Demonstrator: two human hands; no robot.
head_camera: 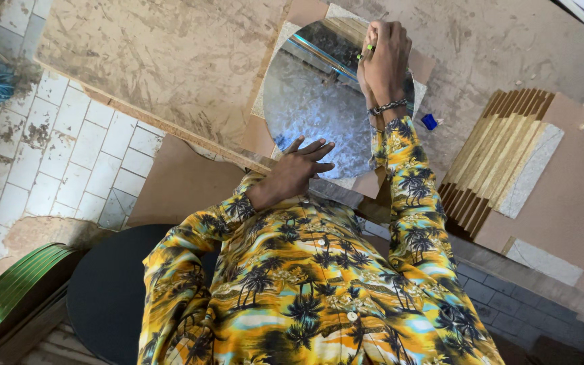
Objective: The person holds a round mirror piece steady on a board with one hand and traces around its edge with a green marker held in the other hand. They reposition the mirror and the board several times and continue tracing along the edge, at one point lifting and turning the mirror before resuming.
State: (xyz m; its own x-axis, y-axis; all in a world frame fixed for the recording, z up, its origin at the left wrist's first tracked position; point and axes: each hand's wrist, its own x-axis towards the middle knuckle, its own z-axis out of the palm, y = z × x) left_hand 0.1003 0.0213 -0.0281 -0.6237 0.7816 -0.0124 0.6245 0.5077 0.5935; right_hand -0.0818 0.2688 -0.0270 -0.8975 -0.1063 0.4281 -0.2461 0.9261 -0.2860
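Mirror [319, 108], round, lies on brown board on my worktop [170, 54]. My left hand [299, 169] rests flat at its near rim, fingers spread, while my right hand [385, 57] pinches a small green piece [369, 48] at the far rim.

I wear a long-sleeved buttoned shirt [305, 284] in yellow and orange, printed all over with dark palm trees and streaks of pale blue. Small pale buttons [351, 315] run down its front. A dark beaded bracelet [386, 107] circles my right wrist.
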